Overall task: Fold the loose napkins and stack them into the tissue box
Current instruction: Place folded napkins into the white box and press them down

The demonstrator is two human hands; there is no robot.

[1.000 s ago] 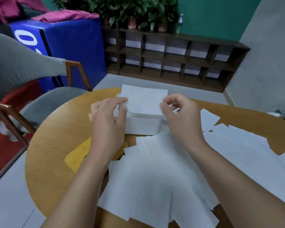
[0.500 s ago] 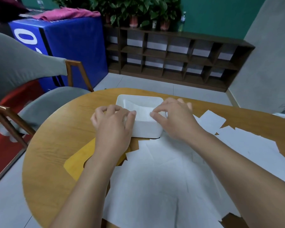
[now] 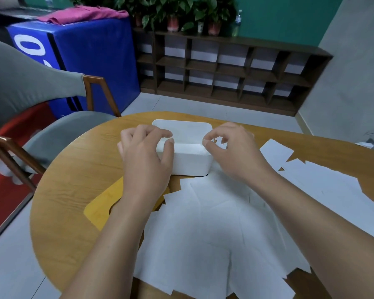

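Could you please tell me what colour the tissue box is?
The tissue box is plain white, seen in the head view.

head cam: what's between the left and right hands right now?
The open white tissue box, a folded napkin inside it, sits between the left hand and right hand.

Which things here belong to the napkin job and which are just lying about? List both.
Belongs to the job: tissue box; loose napkins; left hand; right hand.

Just lying about: yellow board; grey chair; pink cloth; wooden shelf; potted plants.
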